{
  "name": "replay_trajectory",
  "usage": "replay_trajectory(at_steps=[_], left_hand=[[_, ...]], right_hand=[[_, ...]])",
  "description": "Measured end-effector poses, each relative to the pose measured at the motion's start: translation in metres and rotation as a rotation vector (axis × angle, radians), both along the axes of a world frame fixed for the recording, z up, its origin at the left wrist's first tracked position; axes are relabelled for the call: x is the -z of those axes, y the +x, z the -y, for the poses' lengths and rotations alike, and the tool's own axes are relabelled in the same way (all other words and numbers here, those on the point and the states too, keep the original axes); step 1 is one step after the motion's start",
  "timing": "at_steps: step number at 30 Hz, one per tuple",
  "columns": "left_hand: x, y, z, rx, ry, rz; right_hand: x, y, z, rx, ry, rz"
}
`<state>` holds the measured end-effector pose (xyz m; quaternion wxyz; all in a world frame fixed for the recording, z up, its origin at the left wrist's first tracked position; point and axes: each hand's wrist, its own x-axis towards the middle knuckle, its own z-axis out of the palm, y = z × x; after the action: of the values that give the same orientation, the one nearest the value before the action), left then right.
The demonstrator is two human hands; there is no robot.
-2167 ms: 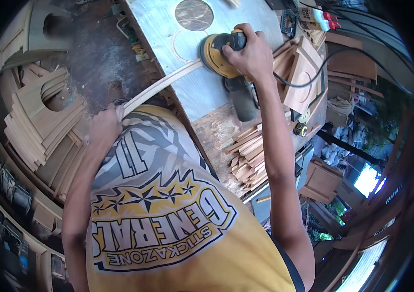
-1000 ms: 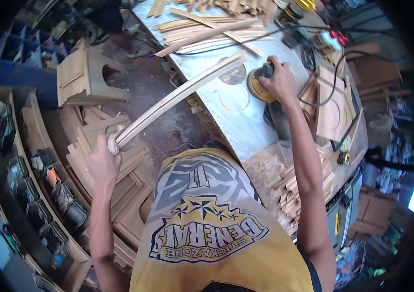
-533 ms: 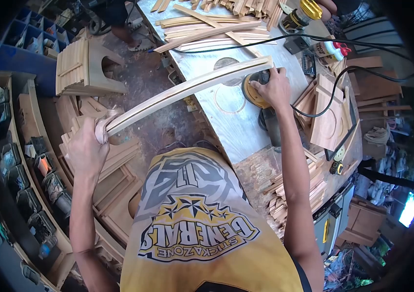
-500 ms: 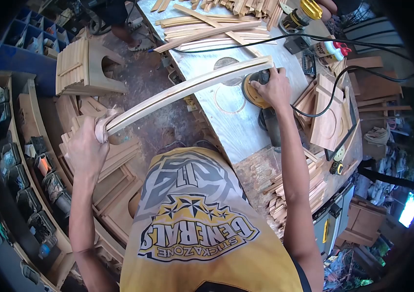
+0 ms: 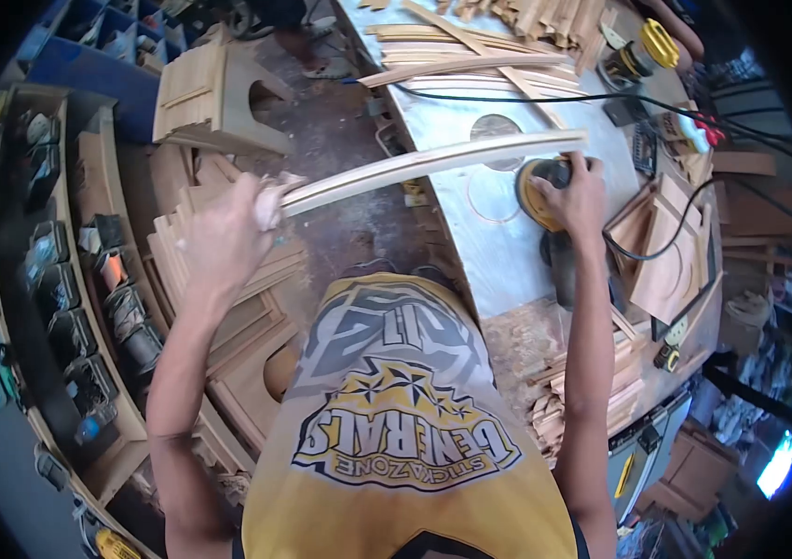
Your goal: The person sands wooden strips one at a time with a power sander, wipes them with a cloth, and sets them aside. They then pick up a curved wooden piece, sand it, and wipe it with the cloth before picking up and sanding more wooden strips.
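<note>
Strip of pale wood, long, slightly bowed and grooved along its length, spans the middle of the head view. Its near end is in the left hand, and its far end passes over the edge of the counter and a pale panel, ending just beside the right hand; whether it touches those fingers, I cannot tell. The sander sits on the panel under the right hand; whether it is running does not show.

The step in hand looks to be positioning the strip beside the sander. As I judge it, the next move calls for a firm grip at the near end, support for the far end before any pressure goes on, and fingers clear of the disc.

The left arm reaches forward and outward, bent at the elbow; its hand, blurred, is closed around the strip, with a crumpled cloth at the grip. The right arm stretches nearly straight over the counter, palm down, its fingers wrapped over the sander's dark top and the thumb along the side.
</note>
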<state>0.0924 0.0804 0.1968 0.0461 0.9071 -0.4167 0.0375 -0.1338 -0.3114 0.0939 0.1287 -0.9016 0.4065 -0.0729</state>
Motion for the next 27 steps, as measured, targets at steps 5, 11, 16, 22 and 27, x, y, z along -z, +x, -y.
replay_trajectory(at_steps=[5, 11, 16, 22, 27], left_hand=[[0.009, -0.009, 0.014, 0.014, 0.017, -0.065], [0.126, -0.044, 0.016, -0.117, 0.242, -0.491], [0.200, -0.104, 0.043, -0.112, 0.150, -0.740], [0.195, -0.123, 0.048, -0.218, 0.250, -0.810], [0.198, -0.128, 0.040, -0.161, 0.266, -0.803]], right_hand=[[-0.002, -0.012, -0.001, 0.007, -0.042, -0.075], [-0.008, -0.027, -0.022, 0.057, -0.023, -0.141], [-0.023, -0.040, -0.022, -0.013, 0.006, -0.146], [-0.051, -0.006, -0.016, -0.111, -0.074, -0.106], [-0.027, 0.032, -0.013, -0.171, -0.039, -0.170]])
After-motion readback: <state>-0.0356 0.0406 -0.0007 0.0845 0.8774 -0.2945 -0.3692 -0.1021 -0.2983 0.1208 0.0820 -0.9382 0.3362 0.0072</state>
